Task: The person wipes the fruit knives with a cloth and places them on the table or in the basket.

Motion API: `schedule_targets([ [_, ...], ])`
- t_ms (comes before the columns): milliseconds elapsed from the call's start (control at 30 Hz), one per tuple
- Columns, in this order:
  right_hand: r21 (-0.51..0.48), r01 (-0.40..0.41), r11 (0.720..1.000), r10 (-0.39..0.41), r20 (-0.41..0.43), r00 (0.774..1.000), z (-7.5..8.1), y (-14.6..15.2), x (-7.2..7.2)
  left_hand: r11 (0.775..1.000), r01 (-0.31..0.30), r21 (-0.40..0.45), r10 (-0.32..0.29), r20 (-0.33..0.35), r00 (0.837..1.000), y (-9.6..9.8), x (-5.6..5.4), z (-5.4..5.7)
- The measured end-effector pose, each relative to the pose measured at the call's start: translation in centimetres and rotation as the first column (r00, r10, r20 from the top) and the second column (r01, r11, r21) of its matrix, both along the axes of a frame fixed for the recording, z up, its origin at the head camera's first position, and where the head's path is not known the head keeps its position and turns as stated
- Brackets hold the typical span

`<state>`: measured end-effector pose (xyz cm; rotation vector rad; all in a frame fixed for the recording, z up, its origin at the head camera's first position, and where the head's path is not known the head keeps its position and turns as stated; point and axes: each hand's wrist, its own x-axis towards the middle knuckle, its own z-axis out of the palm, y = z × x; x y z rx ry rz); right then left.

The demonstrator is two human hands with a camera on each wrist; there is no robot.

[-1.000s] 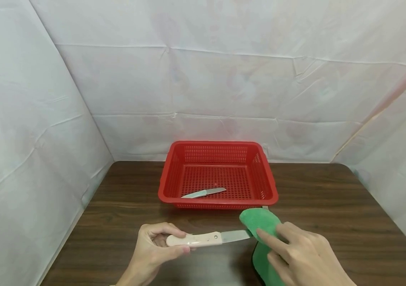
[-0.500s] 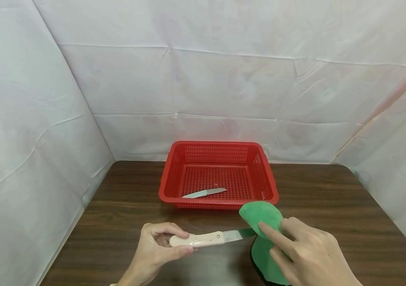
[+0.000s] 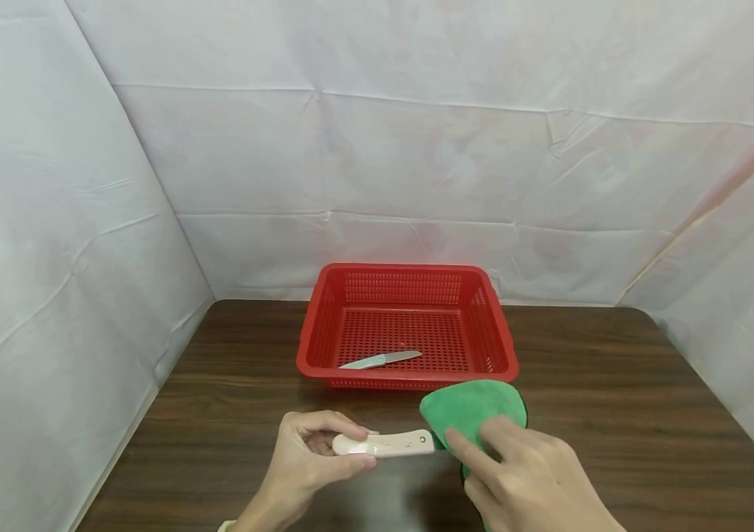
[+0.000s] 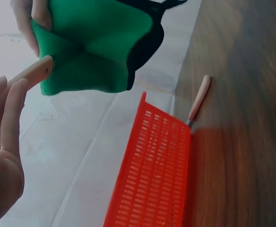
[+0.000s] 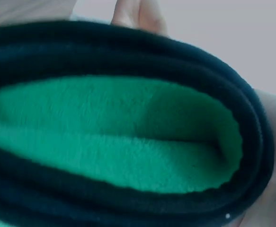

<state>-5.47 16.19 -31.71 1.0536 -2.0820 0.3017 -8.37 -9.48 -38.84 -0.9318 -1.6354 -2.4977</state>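
Observation:
My left hand (image 3: 303, 462) grips the cream handle of a small knife (image 3: 396, 443), pointing rightward above the table. A green cloth (image 3: 473, 406) with dark edging is wrapped over the blade and hides it. My right hand (image 3: 526, 473) pinches this cloth from the right, fingers pressing it about the blade close to the handle. Seen from the left wrist, the knife handle (image 4: 38, 71) runs right up to the folded cloth (image 4: 95, 42). The cloth (image 5: 104, 109) fills most of the right wrist view, its dark-edged fold gaping.
Behind the hands, a red perforated basket (image 3: 410, 374) stands on the dark wooden table (image 3: 230, 414). Inside it lies another knife (image 3: 382, 360) with a pale handle. A further pinkish handle (image 4: 201, 97) rests on the table by the basket. White sheeting (image 3: 377, 162) surrounds the table.
The cloth in my right hand has slid left along the blade to the handle, covering the metal that showed before. My left hand and the knife have shifted slightly right.

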Motion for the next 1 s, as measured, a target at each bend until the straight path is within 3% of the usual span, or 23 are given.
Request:
schedule_targets([
  [533, 0.023, 0.062, 0.998, -0.063, 0.049, 0.997, -0.9, 1.4, 0.0, 0.987, 0.102, 0.121, -0.113, 0.08, 0.99, -0.4, 0.2, -0.2],
  [1000, -0.005, 0.072, 0.997, -0.072, 0.004, 0.997, -0.2, 1.9, 0.1, 0.992, 0.085, 0.095, -0.093, 0.082, 0.992, -1.2, 0.2, -0.2],
])
